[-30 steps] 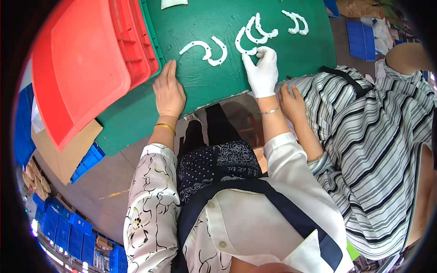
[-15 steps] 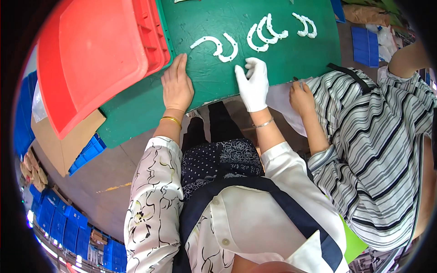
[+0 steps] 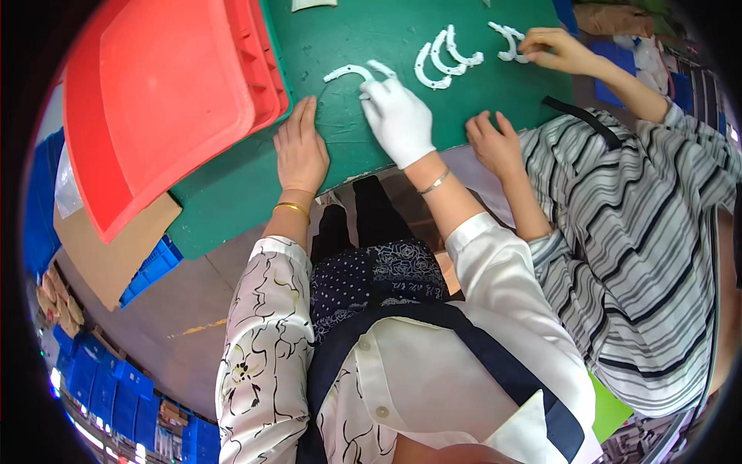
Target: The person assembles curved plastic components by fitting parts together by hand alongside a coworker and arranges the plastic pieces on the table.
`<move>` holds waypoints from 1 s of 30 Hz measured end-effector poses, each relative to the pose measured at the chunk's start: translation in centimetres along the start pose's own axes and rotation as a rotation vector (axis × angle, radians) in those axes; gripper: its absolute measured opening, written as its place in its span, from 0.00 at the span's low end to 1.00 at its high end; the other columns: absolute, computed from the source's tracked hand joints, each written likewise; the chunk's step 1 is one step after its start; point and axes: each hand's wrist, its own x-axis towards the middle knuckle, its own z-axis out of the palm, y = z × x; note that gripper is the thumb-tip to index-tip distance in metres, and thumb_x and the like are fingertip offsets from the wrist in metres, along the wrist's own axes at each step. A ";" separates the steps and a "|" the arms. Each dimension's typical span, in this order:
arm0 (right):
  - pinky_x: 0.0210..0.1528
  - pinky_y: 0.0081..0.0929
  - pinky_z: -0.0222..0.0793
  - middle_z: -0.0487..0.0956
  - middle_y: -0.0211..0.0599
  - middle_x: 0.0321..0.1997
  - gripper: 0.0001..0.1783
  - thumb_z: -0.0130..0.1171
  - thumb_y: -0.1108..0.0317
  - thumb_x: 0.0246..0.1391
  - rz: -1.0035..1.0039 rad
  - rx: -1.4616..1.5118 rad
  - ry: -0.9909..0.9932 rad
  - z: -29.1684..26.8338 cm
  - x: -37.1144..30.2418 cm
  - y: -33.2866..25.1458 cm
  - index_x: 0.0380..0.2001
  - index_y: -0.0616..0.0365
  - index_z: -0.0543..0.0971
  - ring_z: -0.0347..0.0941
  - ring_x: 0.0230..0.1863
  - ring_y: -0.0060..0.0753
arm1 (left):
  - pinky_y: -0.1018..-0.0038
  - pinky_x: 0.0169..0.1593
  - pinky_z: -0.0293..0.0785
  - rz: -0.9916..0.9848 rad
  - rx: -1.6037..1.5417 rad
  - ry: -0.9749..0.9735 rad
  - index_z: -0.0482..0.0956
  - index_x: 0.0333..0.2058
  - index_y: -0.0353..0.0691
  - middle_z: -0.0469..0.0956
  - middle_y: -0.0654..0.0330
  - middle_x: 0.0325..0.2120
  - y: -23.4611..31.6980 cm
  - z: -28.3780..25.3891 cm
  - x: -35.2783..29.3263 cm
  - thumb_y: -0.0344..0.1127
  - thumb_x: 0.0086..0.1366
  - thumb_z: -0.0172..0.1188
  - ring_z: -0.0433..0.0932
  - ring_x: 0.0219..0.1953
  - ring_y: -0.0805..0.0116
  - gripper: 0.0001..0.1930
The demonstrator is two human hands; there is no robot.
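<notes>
My left hand [image 3: 302,155], bare, lies palm down on the green tabletop [image 3: 348,158] beside the red crate, fingers stretched out and holding nothing. Farther right and forward, my right hand [image 3: 399,120] wears a white glove. Its fingers are closed on a white curved plastic piece [image 3: 381,69], whose end shows past the fingertips; the rest is hidden. A second white curved piece [image 3: 348,71] lies just left of those fingers, its lower end covered by the glove. Several similar curved pieces [image 3: 433,66] lie in a row to the right.
A large red crate [image 3: 178,85] stands on the table's left. At right, a co-worker in stripes has one hand [image 3: 560,50] at more white pieces [image 3: 506,42] and the other hand [image 3: 495,143] at the table's edge. Cardboard [image 3: 116,247] and a blue crate [image 3: 151,271] are below left.
My right hand has moved left and forward onto a curved piece, which now lies at a different angle. My left hand stays put. The co-worker's far hand has come in to the right-hand pieces.
</notes>
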 end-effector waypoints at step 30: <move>0.35 0.43 0.75 0.80 0.45 0.32 0.07 0.62 0.65 0.53 0.528 -0.314 0.214 -13.0 0.3 16.1 0.34 0.54 0.79 0.78 0.33 0.50 | 0.58 0.61 0.62 -0.013 -0.052 -0.041 0.62 0.64 0.43 0.66 0.58 0.61 0.2 -0.5 -0.1 0.26 0.64 0.51 0.67 0.58 0.52 0.29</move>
